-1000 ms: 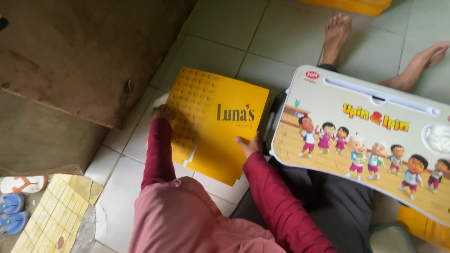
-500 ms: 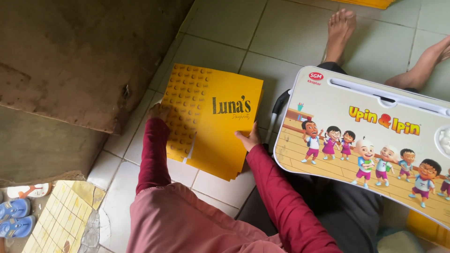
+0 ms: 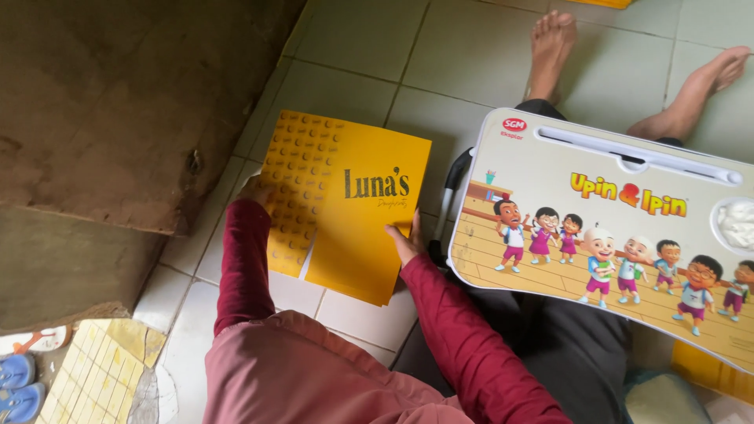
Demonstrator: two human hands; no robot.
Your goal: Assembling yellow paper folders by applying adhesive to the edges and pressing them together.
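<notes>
A stack of flat yellow cardboard sheets (image 3: pixel 353 228), with dark lettering and a dotted pattern on the left part, lies tilted over the tiled floor (image 3: pixel 463 55). My left hand (image 3: pixel 255 191) grips its left edge and my right hand (image 3: pixel 403 239) grips its right edge. Both arms are in dark red sleeves. A child's lap desk (image 3: pixel 628 235), printed with cartoon children, rests across my legs just right of the sheets, and my bare feet (image 3: pixel 550 39) stretch out beyond it.
A worn brown slab (image 3: pixel 118 118) fills the left side. At the bottom left lie a yellow grid-patterned sheet (image 3: pixel 86 377) and blue sandals (image 3: pixel 16 385). Something white sits in the desk's round recess (image 3: pixel 738 224). More yellow material (image 3: pixel 707 373) shows under the desk.
Both hands keep hold of the yellow sheets, which have shifted a little to the left and turned slightly. The lap desk has stayed on my legs.
</notes>
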